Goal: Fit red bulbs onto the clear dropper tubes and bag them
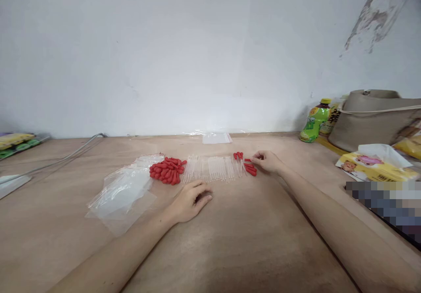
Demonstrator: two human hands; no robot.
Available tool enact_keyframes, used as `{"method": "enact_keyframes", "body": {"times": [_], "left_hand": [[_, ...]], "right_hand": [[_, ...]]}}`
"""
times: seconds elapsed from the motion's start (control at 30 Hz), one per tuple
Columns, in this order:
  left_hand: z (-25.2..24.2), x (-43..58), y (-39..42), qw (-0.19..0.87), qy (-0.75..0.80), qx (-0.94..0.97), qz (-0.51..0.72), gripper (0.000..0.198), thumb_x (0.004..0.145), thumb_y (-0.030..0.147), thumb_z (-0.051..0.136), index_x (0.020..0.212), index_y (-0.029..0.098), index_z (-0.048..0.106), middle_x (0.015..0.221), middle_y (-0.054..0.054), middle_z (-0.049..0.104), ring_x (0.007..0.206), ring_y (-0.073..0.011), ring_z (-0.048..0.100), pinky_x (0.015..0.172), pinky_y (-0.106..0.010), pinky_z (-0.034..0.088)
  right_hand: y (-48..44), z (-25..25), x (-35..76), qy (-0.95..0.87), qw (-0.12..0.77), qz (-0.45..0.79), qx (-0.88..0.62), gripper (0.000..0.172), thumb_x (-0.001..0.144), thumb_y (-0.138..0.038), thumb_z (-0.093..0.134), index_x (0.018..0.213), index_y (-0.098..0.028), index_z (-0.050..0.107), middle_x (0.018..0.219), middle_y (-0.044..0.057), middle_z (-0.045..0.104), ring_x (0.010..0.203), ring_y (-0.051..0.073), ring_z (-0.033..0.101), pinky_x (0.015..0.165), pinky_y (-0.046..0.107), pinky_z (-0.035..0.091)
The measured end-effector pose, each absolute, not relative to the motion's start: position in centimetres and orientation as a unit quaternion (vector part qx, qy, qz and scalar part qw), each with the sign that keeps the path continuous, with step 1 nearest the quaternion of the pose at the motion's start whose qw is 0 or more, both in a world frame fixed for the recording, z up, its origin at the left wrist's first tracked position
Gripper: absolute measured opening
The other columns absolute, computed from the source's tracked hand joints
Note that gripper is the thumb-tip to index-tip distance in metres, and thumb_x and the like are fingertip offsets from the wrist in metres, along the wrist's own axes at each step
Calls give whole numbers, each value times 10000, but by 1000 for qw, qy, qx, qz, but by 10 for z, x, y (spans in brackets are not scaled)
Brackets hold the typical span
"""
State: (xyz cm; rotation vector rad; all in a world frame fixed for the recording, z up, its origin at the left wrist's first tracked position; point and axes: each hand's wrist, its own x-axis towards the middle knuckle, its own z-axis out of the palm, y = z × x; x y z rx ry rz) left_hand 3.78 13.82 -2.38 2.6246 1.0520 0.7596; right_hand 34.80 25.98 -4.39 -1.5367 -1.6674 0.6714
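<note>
A heap of red rubber bulbs (pixel 167 170) lies on the wooden table (pixel 230 240). To its right is a row of clear glass dropper tubes (pixel 212 169). At the row's right end several droppers with red bulbs fitted (pixel 245 163) lie together. My right hand (pixel 268 161) rests beside those, its fingers pinched on a red-capped dropper. My left hand (pixel 192 201) lies on the table just in front of the clear tubes, fingers loosely curled with nothing seen in them.
Clear plastic bags (pixel 123 192) lie left of the red bulbs; another small bag (pixel 217 138) sits by the wall. A green drink bottle (pixel 314 122), a beige bag (pixel 375 119) and a tissue pack (pixel 375 163) stand at right. A grey cable (pixel 66 155) runs at left.
</note>
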Motion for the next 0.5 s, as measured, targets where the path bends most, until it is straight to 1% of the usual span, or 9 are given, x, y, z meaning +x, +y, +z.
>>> {"method": "enact_keyframes", "body": {"times": [0.03, 0.1, 0.17, 0.23, 0.27, 0.3, 0.33, 0.4, 0.5], "left_hand": [[-24, 38, 138, 86, 366, 887, 268, 159, 837, 221, 445, 909, 177, 580, 843, -43, 565, 740, -144, 510, 665, -265, 420], [-24, 38, 139, 8, 412, 859, 306, 148, 825, 247, 467, 816, 172, 594, 852, -52, 569, 792, -172, 502, 725, -309, 409], [-22, 36, 141, -86, 474, 810, 334, 168, 802, 282, 496, 727, 167, 593, 895, -69, 568, 859, -213, 484, 774, -364, 383], [-19, 35, 146, -144, 520, 777, 324, 163, 782, 296, 514, 713, 171, 592, 952, -80, 559, 907, -243, 465, 778, -386, 369], [-17, 35, 149, -156, 535, 771, 309, 149, 776, 294, 516, 727, 176, 595, 975, -81, 552, 924, -249, 459, 775, -385, 367], [-14, 36, 153, -162, 546, 767, 295, 137, 772, 289, 516, 744, 182, 597, 987, -80, 546, 936, -251, 454, 774, -380, 365], [-12, 38, 158, -164, 555, 764, 283, 128, 769, 283, 514, 763, 188, 600, 994, -79, 540, 946, -251, 449, 778, -377, 362], [-7, 45, 168, -167, 574, 756, 268, 140, 767, 292, 509, 795, 196, 606, 1003, -80, 530, 962, -252, 440, 796, -376, 351], [-2, 63, 185, -154, 610, 739, 242, 224, 771, 367, 486, 791, 189, 622, 1005, -92, 517, 963, -260, 437, 812, -382, 336]], "right_hand": [[260, -43, 348, -647, 390, 254, -604, 228, 630, -366, 640, 672, -142, 616, 549, 3, 580, 468, 92, 473, 430, 201, 353], [258, -42, 346, -632, 422, 227, -609, 248, 657, -381, 611, 709, -139, 602, 569, 7, 571, 484, 98, 472, 444, 209, 360], [253, -42, 339, -612, 462, 193, -612, 275, 701, -396, 562, 794, -137, 584, 672, 31, 589, 557, 112, 499, 501, 223, 393], [242, -42, 326, -601, 500, 156, -603, 309, 742, -396, 513, 904, -137, 555, 783, 54, 590, 627, 126, 514, 566, 246, 420], [234, -42, 318, -604, 515, 139, -592, 326, 753, -387, 503, 965, -142, 538, 817, 56, 584, 643, 129, 514, 590, 258, 428], [226, -43, 309, -621, 534, 109, -563, 338, 763, -362, 495, 1012, -135, 524, 809, 58, 577, 613, 131, 503, 589, 274, 434], [218, -43, 301, -652, 534, 82, -532, 324, 778, -329, 479, 1030, -130, 524, 796, 60, 567, 605, 136, 497, 597, 289, 438], [201, -43, 284, -716, 517, 39, -467, 277, 802, -263, 451, 1036, -145, 541, 847, 79, 552, 681, 158, 515, 641, 310, 445], [182, -44, 267, -780, 489, 24, -389, 231, 829, -199, 423, 1012, -185, 564, 889, 82, 543, 812, 180, 524, 717, 325, 446]]}}
